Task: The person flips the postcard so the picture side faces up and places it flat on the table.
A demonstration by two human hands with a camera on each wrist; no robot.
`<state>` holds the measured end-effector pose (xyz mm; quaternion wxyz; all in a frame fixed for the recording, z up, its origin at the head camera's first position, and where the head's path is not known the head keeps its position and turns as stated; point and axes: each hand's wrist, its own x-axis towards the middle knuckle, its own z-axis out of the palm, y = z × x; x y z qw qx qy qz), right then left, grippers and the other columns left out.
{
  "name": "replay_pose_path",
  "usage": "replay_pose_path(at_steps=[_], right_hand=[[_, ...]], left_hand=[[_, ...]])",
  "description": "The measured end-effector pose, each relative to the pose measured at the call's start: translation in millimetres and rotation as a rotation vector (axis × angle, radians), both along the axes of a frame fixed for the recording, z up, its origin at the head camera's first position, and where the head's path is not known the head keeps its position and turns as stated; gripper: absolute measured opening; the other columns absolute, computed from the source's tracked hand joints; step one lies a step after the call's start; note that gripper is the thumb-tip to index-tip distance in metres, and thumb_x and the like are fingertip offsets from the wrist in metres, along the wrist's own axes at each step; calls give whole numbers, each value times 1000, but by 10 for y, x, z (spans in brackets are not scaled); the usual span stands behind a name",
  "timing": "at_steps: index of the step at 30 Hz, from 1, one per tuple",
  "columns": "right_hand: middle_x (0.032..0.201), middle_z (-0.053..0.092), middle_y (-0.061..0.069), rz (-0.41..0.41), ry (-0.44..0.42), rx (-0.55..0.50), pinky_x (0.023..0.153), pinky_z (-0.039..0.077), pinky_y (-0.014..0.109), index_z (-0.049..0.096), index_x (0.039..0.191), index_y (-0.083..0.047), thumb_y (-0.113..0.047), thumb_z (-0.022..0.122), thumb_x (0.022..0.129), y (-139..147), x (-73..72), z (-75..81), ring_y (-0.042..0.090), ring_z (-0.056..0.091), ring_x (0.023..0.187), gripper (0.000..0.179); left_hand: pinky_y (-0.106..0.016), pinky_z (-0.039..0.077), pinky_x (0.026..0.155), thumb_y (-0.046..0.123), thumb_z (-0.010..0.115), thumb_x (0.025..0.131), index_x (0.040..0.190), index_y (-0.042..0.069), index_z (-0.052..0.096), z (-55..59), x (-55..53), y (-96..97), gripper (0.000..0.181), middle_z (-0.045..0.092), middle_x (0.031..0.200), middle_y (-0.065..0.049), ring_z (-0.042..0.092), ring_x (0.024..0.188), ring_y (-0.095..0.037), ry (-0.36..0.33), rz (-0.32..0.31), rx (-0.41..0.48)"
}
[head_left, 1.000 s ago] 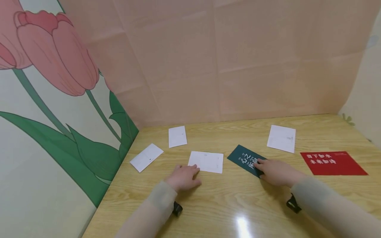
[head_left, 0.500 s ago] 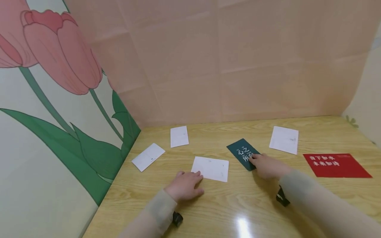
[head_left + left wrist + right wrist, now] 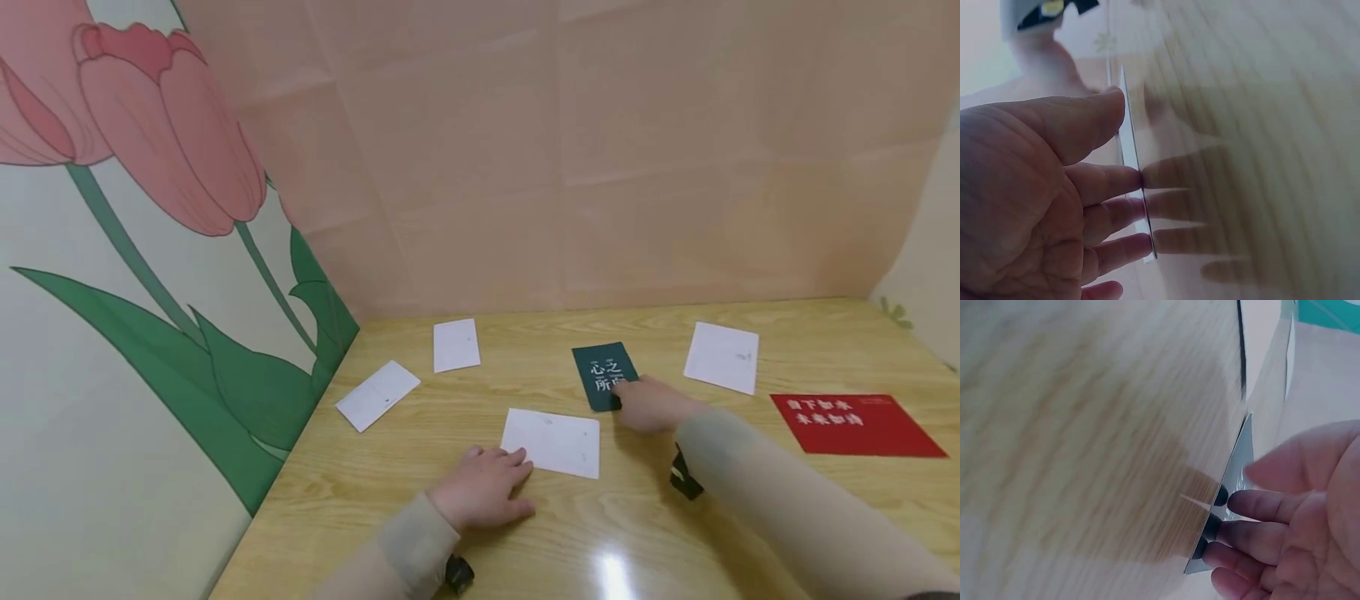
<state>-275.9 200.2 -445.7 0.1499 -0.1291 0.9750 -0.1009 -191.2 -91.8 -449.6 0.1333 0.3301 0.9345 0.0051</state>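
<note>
A dark green card (image 3: 597,364) with white Chinese characters lies flat on the wooden table. Fingertips of my right hand (image 3: 651,405) press on its right side; in the right wrist view the extended fingers rest on the card (image 3: 1245,447), and the thumb is apart from it. Nearer to me, a white card (image 3: 557,443) with faint small marks lies flat. The fingers of my left hand (image 3: 486,490) touch its left edge. In the left wrist view those fingers reach the edge of the white card (image 3: 1129,150), not curled around it.
Two more white cards, a tilted one (image 3: 377,395) and an upright one (image 3: 457,345), lie at the back left. Another white card (image 3: 722,357) sits at the back right. A red card (image 3: 857,424) with white characters lies far right. A draped cloth (image 3: 562,167) stands behind the table.
The green card has slid leftward and away from me and turned straighter under my right hand. My left hand and its white card have moved right and toward me.
</note>
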Motion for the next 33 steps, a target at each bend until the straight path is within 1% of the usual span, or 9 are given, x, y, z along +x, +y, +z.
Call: replay_pose_path(at_steps=[2, 4, 8, 11, 15, 20, 22, 25, 33], right_hand=[[132, 51, 28, 7, -6, -7, 98, 36, 62, 53, 133, 4, -18, 49, 92, -45, -29, 22, 46, 45, 120, 46], [137, 48, 28, 20, -8, -10, 101, 33, 63, 53, 133, 4, -24, 50, 94, -87, -60, 34, 49, 40, 124, 49], [142, 42, 28, 55, 33, 6, 105, 29, 62, 53, 134, 4, -33, 47, 98, -155, -135, 14, 52, 35, 129, 51], [141, 42, 28, 62, 75, 11, 105, 30, 59, 51, 134, 5, -35, 46, 100, -213, -188, -19, 50, 37, 128, 53], [141, 41, 29, 38, 79, 11, 106, 30, 58, 48, 136, 6, -39, 44, 101, -294, -251, -55, 49, 37, 129, 57], [144, 38, 28, -34, 53, -7, 108, 25, 60, 48, 138, 3, -48, 39, 101, -390, -345, -68, 48, 31, 133, 64], [146, 36, 27, -54, 46, -17, 109, 22, 60, 46, 140, 2, -50, 37, 101, -421, -386, -68, 48, 28, 135, 66], [148, 32, 28, -61, 39, -25, 110, 17, 61, 43, 142, 3, -49, 35, 102, -442, -445, -74, 49, 22, 137, 66], [150, 30, 26, -70, 12, -24, 110, 13, 63, 40, 144, 2, -49, 32, 103, -382, -577, -72, 49, 21, 138, 66]], left_hand=[[-42, 28, 109, 57, 50, 93, 144, 21, 47, 9, 28, 28, 62, 39, 150, 4, 38, 135, -18, -10, -13, -2], [-40, 28, 109, 59, 49, 93, 144, 21, 47, 6, 50, 68, 64, 38, 150, 4, 37, 135, -17, -3, -33, -5], [-39, 28, 109, 62, 47, 92, 144, 21, 46, -8, 76, 168, 66, 38, 151, 3, 37, 136, -17, 16, -81, -11], [-38, 28, 108, 62, 46, 92, 144, 22, 46, -18, 81, 232, 66, 38, 151, 3, 37, 135, -17, 21, -110, -11], [-36, 29, 107, 62, 47, 92, 144, 22, 46, -11, 92, 291, 65, 37, 151, 4, 37, 135, -16, 18, -130, -13], [-36, 29, 108, 63, 45, 92, 144, 22, 45, -15, 114, 337, 67, 37, 151, 3, 37, 135, -16, 52, -147, -35], [-37, 29, 109, 65, 44, 92, 145, 23, 44, -17, 127, 359, 68, 36, 152, 3, 36, 135, -17, 50, -146, -46], [-38, 28, 110, 66, 42, 92, 146, 23, 42, -13, 161, 398, 70, 34, 152, 4, 35, 136, -17, 32, -144, -58], [-38, 30, 110, 68, 43, 90, 148, 23, 38, -52, 266, 424, 74, 33, 152, 5, 35, 136, -17, 23, -141, -57]])
